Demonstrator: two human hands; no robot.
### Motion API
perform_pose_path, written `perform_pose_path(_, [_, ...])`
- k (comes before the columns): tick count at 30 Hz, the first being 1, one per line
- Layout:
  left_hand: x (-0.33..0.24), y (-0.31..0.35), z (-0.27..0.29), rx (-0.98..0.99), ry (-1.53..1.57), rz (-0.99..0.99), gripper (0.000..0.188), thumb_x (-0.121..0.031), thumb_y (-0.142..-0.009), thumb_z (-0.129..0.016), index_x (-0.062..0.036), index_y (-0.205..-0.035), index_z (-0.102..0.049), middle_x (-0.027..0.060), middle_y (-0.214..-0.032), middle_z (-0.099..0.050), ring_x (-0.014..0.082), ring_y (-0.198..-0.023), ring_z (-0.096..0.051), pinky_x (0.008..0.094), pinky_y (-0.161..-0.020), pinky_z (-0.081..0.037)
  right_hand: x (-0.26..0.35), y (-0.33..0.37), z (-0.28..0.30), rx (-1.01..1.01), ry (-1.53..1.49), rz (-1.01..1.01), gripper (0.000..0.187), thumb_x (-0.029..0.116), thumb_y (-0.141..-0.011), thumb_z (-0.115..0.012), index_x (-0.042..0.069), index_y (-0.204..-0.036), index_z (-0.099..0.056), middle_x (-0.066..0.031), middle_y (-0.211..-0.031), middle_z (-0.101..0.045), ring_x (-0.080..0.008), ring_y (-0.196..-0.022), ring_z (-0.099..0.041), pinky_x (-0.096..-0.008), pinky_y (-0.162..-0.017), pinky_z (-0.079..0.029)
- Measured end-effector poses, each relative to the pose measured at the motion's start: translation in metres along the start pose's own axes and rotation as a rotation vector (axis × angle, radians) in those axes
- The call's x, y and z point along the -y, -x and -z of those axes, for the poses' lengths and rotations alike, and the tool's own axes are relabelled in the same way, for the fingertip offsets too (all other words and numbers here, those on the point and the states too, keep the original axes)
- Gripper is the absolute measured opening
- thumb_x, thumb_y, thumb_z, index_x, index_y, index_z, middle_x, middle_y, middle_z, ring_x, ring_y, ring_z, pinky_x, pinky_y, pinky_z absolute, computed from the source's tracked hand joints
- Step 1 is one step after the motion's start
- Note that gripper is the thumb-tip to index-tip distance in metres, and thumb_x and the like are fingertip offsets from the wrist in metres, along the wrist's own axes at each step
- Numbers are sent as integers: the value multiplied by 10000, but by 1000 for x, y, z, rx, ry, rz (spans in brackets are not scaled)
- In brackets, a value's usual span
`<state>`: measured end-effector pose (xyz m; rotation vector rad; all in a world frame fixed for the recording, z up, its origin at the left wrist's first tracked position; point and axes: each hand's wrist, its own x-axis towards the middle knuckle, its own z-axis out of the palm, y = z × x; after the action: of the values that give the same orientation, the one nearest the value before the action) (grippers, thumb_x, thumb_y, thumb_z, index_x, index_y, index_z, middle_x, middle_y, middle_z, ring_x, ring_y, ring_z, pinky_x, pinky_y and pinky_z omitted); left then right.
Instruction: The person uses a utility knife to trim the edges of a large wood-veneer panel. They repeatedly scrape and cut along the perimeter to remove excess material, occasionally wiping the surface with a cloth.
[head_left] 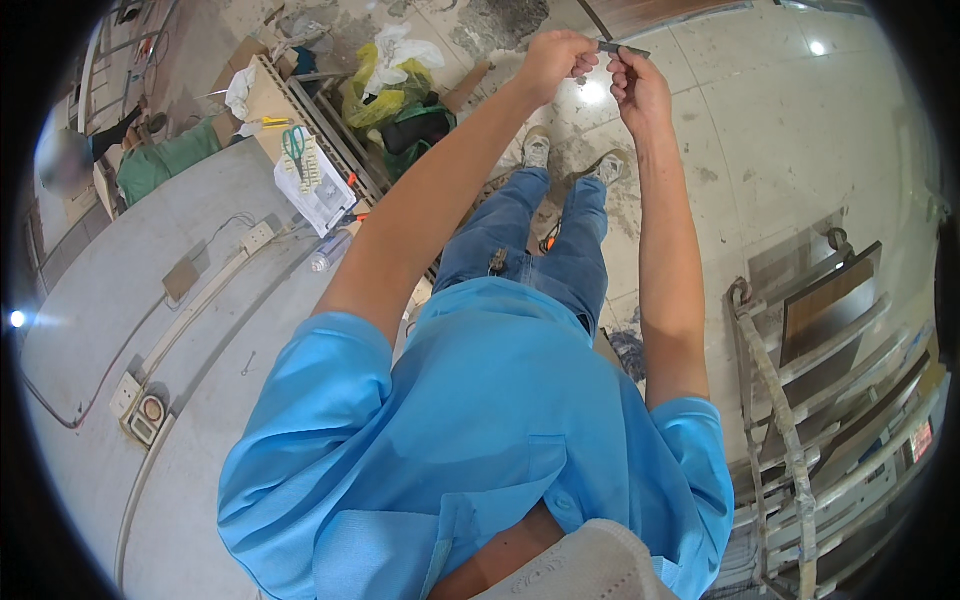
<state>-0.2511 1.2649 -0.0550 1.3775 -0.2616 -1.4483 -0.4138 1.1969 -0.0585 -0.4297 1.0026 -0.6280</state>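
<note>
Both my arms reach out ahead, over the tiled floor. Between my hands is a short, dark, narrow strip (622,49); its exact kind is too small to tell. My left hand (558,66) is closed, pinching the strip's left end. The fingers of my right hand (641,92) are curled, with thumb and fingertips on the strip's right part. Some of its surface is covered by my fingers.
To the left, a bench holds green-handled scissors (294,145), papers (325,198) and a clear bottle (331,250). Behind it are yellow and white plastic bags (392,70). A metal rack (790,440) with boards stands at right. Another person (112,135) is far left.
</note>
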Motion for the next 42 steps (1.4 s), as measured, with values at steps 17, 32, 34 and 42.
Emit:
perform_pose_path(17, [-10, 8, -4, 56, 59, -100, 171, -156, -975, -751, 0, -1041, -727, 94, -914, -747, 146, -820, -668, 288, -787, -528, 10, 15, -15, 30, -22, 136, 116, 47, -974, -694, -42, -996, -623, -163, -841, -709, -114, -601, -529, -249, -506, -381])
perform_pose_path(32, [-66, 16, -27, 166, -1723, -955, 618, -377, -1001, -676, -245, -1579, -502, 0, -1656, -457, 270, -1561, -351, 480, -1292, -288, 94, 98, 6, -169, -114, 569, 155, 50, -957, -619, -25, -1092, -618, -172, -1105, -677, -272, -1003, -702, -408, -814, -601])
perform_pose_path(34, [-58, 3, -32, 111, -1727, -1088, 581, -340, -1044, -628, -246, -1597, -477, -14, -1666, -444, 263, -1561, -354, 482, -1294, -293, 78, 104, 39, -210, -126, 479, 177, 32, -953, -599, -18, -1122, -613, -157, -1128, -665, -301, -1077, -705, -435, -900, -613])
perform_pose_path(42, [-73, -31, -59, 258, -1840, -1020, 544, -255, -1108, -505, -234, -1642, -404, -40, -1717, -363, 258, -1588, -306, 490, -1304, -276, 38, 129, 126, -384, -419, 228, 217, 151, -1043, -629, 53, -1236, -630, -69, -957, -697, -142, -798, -637, -291, -679, -534])
